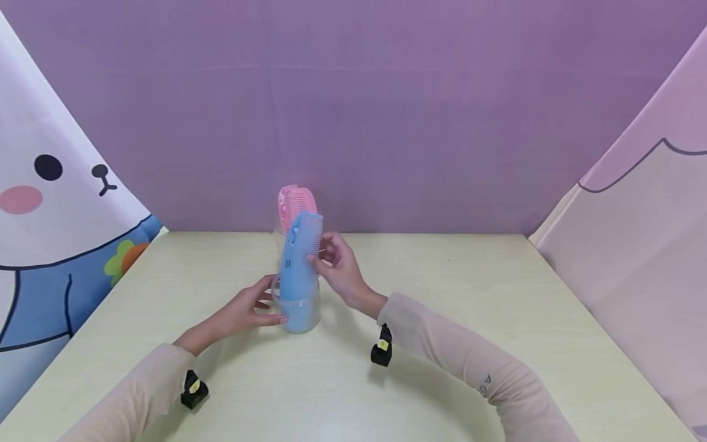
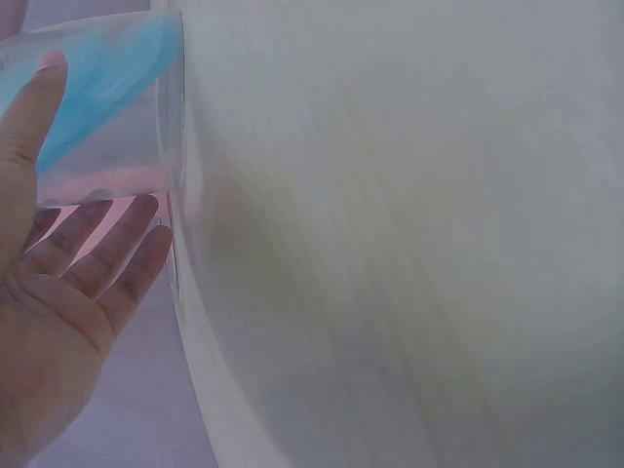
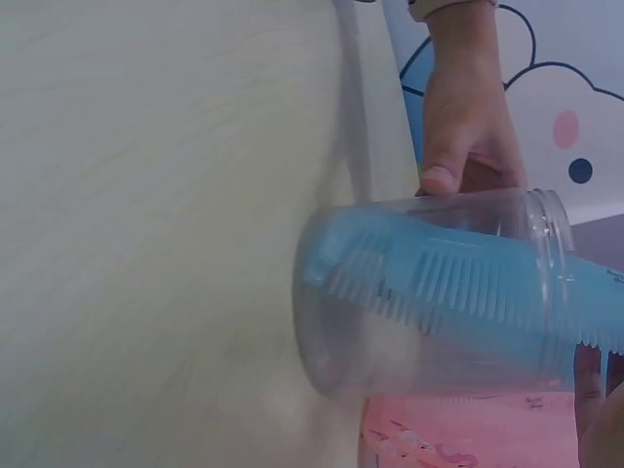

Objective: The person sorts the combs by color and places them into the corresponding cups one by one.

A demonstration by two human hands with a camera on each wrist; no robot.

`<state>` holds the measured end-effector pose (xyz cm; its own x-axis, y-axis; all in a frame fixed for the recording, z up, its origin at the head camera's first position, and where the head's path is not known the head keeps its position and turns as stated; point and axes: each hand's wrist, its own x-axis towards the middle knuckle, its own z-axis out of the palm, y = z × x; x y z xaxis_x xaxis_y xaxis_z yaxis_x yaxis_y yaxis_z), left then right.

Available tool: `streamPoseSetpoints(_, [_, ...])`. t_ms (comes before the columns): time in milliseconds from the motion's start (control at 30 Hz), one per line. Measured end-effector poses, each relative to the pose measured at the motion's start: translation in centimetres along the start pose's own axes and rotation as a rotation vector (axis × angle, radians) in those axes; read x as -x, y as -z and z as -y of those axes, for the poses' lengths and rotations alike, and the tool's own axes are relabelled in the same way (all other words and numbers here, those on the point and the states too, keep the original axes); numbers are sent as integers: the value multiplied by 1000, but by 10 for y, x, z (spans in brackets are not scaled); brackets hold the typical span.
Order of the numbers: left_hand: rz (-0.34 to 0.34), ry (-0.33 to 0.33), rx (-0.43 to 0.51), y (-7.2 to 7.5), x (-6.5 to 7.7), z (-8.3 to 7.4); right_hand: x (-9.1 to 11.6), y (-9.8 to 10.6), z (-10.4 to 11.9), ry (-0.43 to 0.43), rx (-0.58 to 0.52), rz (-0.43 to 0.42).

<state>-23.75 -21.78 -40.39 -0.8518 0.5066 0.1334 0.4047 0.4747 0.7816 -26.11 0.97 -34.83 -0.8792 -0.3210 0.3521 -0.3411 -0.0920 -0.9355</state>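
Observation:
A blue comb stands slightly tilted with its lower end inside a clear jar and its upper part above the rim. My right hand pinches the comb's toothed edge above the jar; in the right wrist view only some fingers show at the edge. My left hand holds the jar low on its left side, thumb at the front and fingers behind. The left wrist view shows that thumb on the wall and the fingers fairly straight. Behind the jar stands a pink comb, partly hidden by the blue one.
The pink comb is in another clear container, mostly hidden. The jars stand on a pale wooden table near its back edge. A purple cloth hangs behind, with printed cloths at the left and right.

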Motion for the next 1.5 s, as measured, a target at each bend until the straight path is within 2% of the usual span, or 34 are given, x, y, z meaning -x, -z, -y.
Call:
streamPoseSetpoints(300, [-5,-8,2,0,1,1,11,-3,19,2,64,2])
streamPoseSetpoints(600, [-7,-15,7,0,2,0,0,1,0,19,35,-59])
streamPoseSetpoints(900, [-1,-9,7,1,1,1,-3,0,-2,5,41,-87])
streamPoseSetpoints(1200, [-6,-6,2,1,1,0,4,-7,25,-32,86,-116])
streamPoseSetpoints(1500, [-1,12,2,0,0,1,5,-8,29,-68,99,-161])
